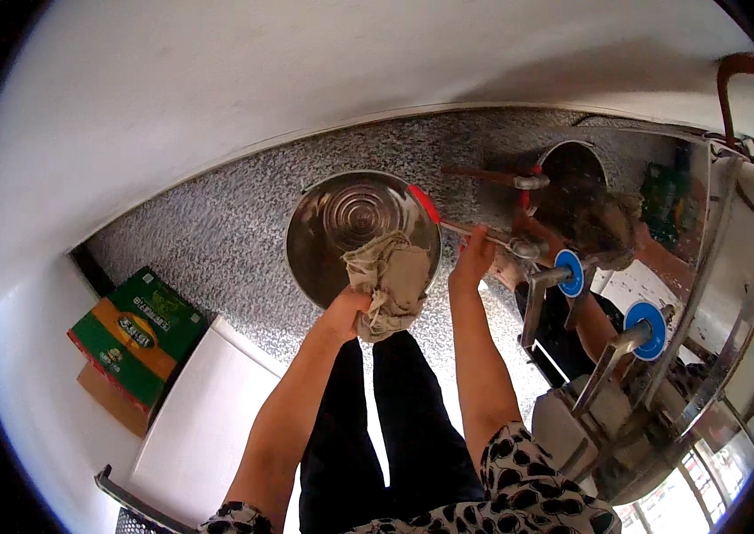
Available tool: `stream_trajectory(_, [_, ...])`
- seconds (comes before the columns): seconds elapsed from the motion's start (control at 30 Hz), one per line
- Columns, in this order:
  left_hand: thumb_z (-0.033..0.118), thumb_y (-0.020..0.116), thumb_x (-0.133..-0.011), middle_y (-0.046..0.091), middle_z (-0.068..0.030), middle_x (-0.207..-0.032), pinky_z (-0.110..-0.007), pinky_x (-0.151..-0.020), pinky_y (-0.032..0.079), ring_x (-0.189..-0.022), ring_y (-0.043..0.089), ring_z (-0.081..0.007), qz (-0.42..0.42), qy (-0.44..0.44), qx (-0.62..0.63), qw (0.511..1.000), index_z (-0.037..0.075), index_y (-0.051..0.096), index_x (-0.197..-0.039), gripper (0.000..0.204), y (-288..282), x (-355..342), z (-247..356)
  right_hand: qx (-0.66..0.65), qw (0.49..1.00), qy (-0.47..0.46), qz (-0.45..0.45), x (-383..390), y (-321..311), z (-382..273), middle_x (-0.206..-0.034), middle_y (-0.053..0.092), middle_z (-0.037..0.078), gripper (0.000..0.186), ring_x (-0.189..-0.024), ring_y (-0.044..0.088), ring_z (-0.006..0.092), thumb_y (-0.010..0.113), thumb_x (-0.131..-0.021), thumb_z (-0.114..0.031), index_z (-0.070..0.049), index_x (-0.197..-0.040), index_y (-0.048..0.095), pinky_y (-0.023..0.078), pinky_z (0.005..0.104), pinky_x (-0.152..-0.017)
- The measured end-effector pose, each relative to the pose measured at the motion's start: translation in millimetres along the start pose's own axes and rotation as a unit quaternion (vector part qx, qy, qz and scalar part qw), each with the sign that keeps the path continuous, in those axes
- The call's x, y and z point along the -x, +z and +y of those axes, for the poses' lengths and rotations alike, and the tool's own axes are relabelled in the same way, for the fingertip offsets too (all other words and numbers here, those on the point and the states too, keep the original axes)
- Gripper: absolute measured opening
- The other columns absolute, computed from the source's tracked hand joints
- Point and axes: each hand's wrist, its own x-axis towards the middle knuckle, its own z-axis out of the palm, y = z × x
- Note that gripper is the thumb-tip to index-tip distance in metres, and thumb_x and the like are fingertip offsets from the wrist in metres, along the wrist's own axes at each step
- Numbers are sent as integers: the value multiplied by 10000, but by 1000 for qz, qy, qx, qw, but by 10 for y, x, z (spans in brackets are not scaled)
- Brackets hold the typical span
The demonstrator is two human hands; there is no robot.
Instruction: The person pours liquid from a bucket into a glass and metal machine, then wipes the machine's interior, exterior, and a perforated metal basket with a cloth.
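My left hand (349, 309) is closed on a crumpled grey-beige cloth (390, 289), which hangs over the near side of a round metal bucket (303, 245). Concentric rings show in the bucket's shiny bottom. My right hand (473, 258) is wrapped round a metal tap (499, 238) to the right of the bucket. A red sleeve (425, 204) covers the tap's spout, its tip over the bucket's right rim. Part of the tap is hidden by my fingers. Whether water runs cannot be made out.
A shiny steel panel (644, 169) on the right mirrors the bucket and my arms. Metal levers with blue discs (645, 330) jut from it. A green carton (141, 325) sits at the left beside a white appliance (208, 409). Speckled flooring (234, 214) meets a white wall (261, 71).
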Motion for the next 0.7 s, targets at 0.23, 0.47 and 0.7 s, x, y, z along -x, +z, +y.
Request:
stream_trajectory(0.23, [15, 466, -692, 481, -173, -1197, -432, -896, 438, -1063, 513, -307, 115, 60, -41, 991, -1, 382, -1233, 547, -375, 573, -253, -1, 1000, 23, 5, -12, 26, 44, -850, 516, 16, 379, -726, 477, 121, 498, -847, -430, -73, -971, 478, 382, 282, -637])
stream_trajectory(0.47, [75, 491, -625, 566, -70, -763, -339, -694, 467, -722, 564, -213, 315, 141, 2, 938, -21, 567, -862, 267, -1828, 836, -565, -2, 999, 41, 20, 84, 148, -65, -842, 521, 35, 372, -734, 489, 134, 476, -863, -410, -58, -983, 464, 392, 291, -633])
stream_trajectory(0.7, [315, 557, -683, 525, -256, -1101, -374, -873, 403, -993, 526, -376, 469, 136, -532, 692, -20, 271, -1295, 754, -1753, 680, 149, 29, 999, -16, 15, -3, 86, -16, -771, 515, 57, 389, -616, 482, 121, 477, -859, -419, -33, -908, 471, 387, 254, -494])
